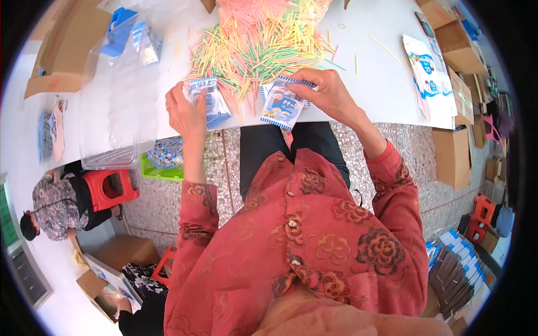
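My left hand (188,109) pinches the edge of a small clear packet with blue print (216,106) at the table's front edge. To its right, my right hand (330,95) grips the top corner of a similar blue and white packet (282,105) between thumb and fingers. Part of another packet shows behind that one. I cannot tell whether either packet has anything in it. Just beyond both hands lies a heap of thin pink, yellow and green sticks (263,53).
A clear plastic tray (109,112) and a blue tape dispenser (119,31) are on the left. White printed bags (427,75) lie at the right, beside cardboard boxes (453,157). Below the table's left side is a green crate (159,171). A co-worker (59,201) sits at far left.
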Action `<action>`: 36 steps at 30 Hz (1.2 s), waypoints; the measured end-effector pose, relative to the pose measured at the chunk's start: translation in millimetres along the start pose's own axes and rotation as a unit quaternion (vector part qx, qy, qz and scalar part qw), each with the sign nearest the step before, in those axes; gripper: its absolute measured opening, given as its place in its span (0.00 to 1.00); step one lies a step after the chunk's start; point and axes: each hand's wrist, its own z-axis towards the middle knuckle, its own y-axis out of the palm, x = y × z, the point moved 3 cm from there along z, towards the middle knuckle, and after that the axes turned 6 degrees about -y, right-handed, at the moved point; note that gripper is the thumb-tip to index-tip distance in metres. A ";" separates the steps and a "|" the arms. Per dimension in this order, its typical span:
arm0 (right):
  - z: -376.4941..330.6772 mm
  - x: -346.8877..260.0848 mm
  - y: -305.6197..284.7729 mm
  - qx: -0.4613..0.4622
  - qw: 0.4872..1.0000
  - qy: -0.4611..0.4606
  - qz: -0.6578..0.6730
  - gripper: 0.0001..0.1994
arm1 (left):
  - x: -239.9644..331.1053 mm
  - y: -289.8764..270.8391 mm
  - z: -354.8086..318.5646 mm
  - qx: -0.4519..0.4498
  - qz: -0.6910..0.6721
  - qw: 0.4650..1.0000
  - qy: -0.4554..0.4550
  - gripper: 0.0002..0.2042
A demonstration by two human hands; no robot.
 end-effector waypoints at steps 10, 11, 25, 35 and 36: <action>1.9 -9.9 -0.3 -0.031 0.998 -0.055 0.017 0.09 | 96.7 7.4 -51.7 -0.442 -0.442 0.780 0.005 0.08; 1.5 -10.4 -2.3 -0.067 0.996 -0.049 -0.013 0.09 | 100.3 6.0 -53.2 -0.430 -0.470 0.770 -0.032 0.09; -4.7 -20.5 -6.5 -0.076 0.990 -0.116 -0.033 0.10 | 108.6 -8.1 -55.2 -0.334 -0.395 0.856 0.012 0.08; -20.6 -55.8 -23.8 0.068 0.969 -0.217 -0.092 0.16 | 103.7 4.2 -68.0 -0.333 -0.557 0.751 -0.118 0.05; -21.3 -55.3 -23.2 0.067 0.969 -0.218 -0.092 0.16 | 104.1 4.1 -68.2 -0.324 -0.564 0.750 -0.120 0.05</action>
